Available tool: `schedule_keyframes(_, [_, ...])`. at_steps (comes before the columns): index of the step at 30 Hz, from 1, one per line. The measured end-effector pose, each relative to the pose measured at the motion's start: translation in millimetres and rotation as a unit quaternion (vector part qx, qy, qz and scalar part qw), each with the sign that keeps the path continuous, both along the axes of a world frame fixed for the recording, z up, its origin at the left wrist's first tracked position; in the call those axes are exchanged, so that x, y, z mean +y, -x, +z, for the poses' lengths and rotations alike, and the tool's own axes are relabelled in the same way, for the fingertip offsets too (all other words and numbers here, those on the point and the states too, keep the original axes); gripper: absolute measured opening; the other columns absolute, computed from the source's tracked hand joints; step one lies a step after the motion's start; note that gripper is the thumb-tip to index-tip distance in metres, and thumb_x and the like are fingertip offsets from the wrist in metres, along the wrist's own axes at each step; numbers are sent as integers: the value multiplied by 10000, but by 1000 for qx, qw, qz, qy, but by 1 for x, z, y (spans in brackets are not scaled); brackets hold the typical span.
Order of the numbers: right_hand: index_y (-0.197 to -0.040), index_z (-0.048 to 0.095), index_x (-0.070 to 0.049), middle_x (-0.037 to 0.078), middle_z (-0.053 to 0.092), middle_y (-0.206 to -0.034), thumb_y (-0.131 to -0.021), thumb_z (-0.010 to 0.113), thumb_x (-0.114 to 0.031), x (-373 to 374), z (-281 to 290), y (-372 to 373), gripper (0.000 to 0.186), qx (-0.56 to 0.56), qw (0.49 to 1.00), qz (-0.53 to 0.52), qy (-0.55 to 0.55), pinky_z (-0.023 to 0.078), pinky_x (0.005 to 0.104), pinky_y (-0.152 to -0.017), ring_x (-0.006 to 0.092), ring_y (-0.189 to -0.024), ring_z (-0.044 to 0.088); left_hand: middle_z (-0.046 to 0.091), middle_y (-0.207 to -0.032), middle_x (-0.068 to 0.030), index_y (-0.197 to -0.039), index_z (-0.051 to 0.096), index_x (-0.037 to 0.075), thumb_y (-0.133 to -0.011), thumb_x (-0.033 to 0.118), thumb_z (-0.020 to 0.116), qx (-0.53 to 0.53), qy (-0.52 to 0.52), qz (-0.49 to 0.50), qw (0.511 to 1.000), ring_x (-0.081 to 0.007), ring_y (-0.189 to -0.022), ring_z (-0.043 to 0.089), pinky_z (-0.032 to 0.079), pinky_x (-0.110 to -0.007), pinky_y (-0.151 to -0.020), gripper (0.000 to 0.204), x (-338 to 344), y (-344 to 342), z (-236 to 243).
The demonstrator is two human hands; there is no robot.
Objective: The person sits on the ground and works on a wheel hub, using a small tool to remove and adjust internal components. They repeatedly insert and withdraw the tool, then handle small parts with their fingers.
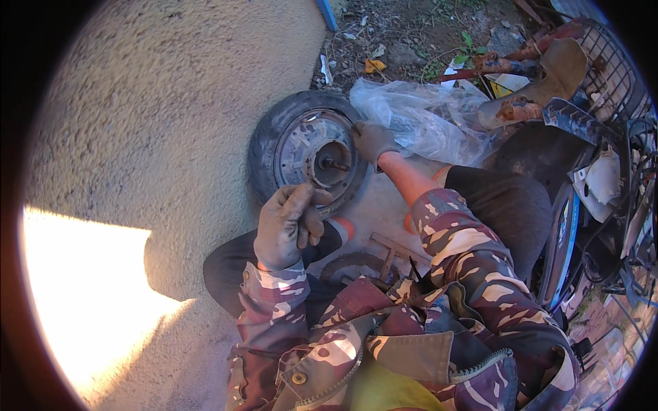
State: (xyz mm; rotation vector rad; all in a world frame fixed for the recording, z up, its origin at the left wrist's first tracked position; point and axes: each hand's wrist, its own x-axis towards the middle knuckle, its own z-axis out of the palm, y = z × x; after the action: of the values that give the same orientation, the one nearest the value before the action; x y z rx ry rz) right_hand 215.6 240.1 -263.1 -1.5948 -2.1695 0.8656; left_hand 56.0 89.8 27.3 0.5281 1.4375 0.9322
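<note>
Touching a round, scuffed, rubber-tyred metal wheel (293,162), gloved right hand (374,142), curled left hand (284,226), both grips unclear

Gloves (277,243), one pair, plain grey-brown, are covering the left hand (286,222) and the right hand (375,142). Jacket (329,342), camouflage, is showing maroon, cream and dark brown patches; its right sleeve (473,240) is stopping short of the glove, its left sleeve (274,301) is nearly meeting the other. A round brass-coloured button (299,378) is sitting on the chest. A toothed zip (483,366) is edging the front. A yellow shirt (391,392) is peeping out. Trousers (504,205), dark, are covering the legs.
</note>
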Motion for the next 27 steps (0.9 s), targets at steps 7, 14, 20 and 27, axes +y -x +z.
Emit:
schedule_keyframes(7, [-1098, 722, 4, 217, 744, -1087, -1018, 511, -512, -3, 32, 3, 562, 145, 930, -124, 313, 572, 432, -835, 340, -957, 730, 552, -548, -49, -1001, 660, -55, -1072, 335, 565, 4, -3, 10, 1000, -80, -384, 391, 273, -209, -383, 407, -1, 2, -1])
schedule_keyframes(14, [-1107, 727, -8, 163, 764, -998, -983, 576, -436, -2, 11, 9, 471, 273, 843, -139, 441, 587, 380, -780, 260, -862, 748, 604, -577, -48, -994, 685, -51, -1031, 409, 608, 6, -1, -2, 1000, -82, -417, 466, 298, -201, -391, 468, -3, 7, 3])
schedule_keyframes(20, [-1159, 731, -99, 160, 755, -1069, -983, 583, -478, -13, 11, -2, 444, -27, 996, -14, 90, 546, 432, -916, 318, -1079, 711, 605, -579, -50, -1004, 688, -54, -1034, 407, 602, 11, 3, -5, 1000, -84, -419, 470, 304, -203, -395, 470, -2, 3, 4])
schedule_keyframes(27, [-1013, 753, -55, 137, 756, -941, -956, 579, -656, -5, 2, -11, 629, 255, 814, -208, 479, 590, 415, -783, 266, -823, 732, 605, -582, -53, -1008, 688, -56, -1045, 387, 588, 5, 8, -6, 1000, -86, -422, 473, 309, -205, -397, 455, 3, -2, 6])
